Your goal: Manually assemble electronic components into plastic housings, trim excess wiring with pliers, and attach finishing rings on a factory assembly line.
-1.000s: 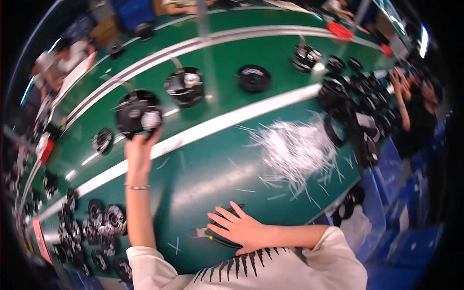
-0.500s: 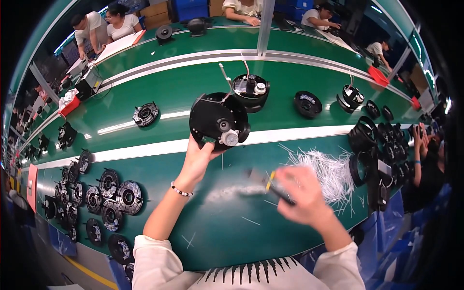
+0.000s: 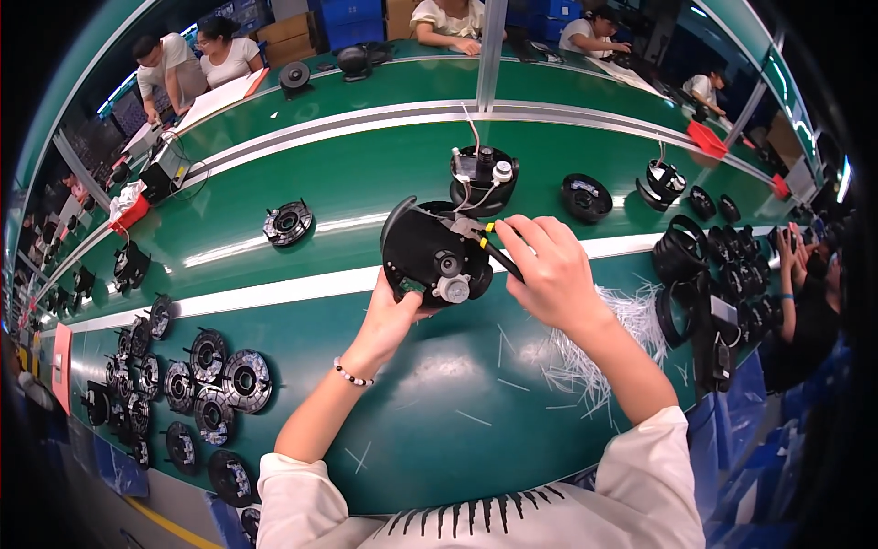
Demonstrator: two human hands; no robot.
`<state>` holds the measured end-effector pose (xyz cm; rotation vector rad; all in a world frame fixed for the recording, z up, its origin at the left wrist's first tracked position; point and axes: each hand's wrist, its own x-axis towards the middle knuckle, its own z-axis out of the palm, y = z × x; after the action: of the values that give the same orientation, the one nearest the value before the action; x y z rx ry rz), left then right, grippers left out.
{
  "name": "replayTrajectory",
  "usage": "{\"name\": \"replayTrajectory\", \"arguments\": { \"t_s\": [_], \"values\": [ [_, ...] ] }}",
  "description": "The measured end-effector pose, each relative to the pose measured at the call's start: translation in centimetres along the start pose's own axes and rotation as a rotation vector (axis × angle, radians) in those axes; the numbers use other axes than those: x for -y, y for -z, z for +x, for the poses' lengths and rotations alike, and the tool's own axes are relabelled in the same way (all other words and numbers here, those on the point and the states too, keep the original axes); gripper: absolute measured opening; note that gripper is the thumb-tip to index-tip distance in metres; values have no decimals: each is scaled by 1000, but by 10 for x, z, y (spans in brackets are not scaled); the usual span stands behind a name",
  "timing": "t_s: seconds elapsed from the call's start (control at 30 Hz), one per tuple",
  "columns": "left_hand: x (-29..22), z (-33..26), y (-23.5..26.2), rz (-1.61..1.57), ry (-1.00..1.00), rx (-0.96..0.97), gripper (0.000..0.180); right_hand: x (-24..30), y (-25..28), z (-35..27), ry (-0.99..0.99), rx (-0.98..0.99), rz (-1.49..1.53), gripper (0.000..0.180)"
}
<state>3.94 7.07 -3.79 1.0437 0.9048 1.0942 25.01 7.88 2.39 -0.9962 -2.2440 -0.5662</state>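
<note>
My left hand [image 3: 391, 316] grips a round black housing [image 3: 416, 247] from below, tilted so that its inner face shows. A black lens, a white round knob-like part and a bit of green circuit board sit on that face. In my right hand [image 3: 553, 274] is a pair of pliers [image 3: 498, 253] with black and yellow handles. Their metal jaws meet the housing's upper right edge, where a pale cable runs; whether they close on it cannot be made out. Just behind stands a similar black unit [image 3: 485, 195] with a white knob and an upright wire.
A heap of thin white plastic strips [image 3: 631, 329] lies to the right, with loose ones nearby. Black ring-shaped parts [image 3: 247, 381] cover the bench's left side. More black rings [image 3: 679, 256] stack at right. Along the green belt stand single units [image 3: 585, 198]. Co-workers sit beyond.
My right hand has brought the pliers up from over the bench to the housing's upper edge. The housing has shifted slightly right and down in my left hand.
</note>
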Motion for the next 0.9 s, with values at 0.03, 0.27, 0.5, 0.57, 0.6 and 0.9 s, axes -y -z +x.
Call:
{"name": "replayTrajectory", "arguments": {
  "t_s": [0.03, 0.27, 0.5, 0.57, 0.6, 0.9],
  "values": [
    [0, 0, 1, -1, -3, -2, 44, -1, 0, 1, -1, 30, 10, 54],
    [5, 15, 8, -15, -35, -18, 47, -3, 23, -18, -65, -8, 127, 57],
    [1, 78, 33, -339, 77, -71, 32, 52, 52, -77, -19, 230, 486, 50],
    [6, 111, 38, -388, 94, -119, 32, 83, 46, -89, 32, 357, 650, 50],
    [16, 131, 42, -423, 93, -125, 32, 98, 35, -103, 64, 348, 714, 52],
    [-6, 160, 53, 86, 268, 51, 65, 152, 9, -116, 0, 502, 856, 57]
  ]
}}
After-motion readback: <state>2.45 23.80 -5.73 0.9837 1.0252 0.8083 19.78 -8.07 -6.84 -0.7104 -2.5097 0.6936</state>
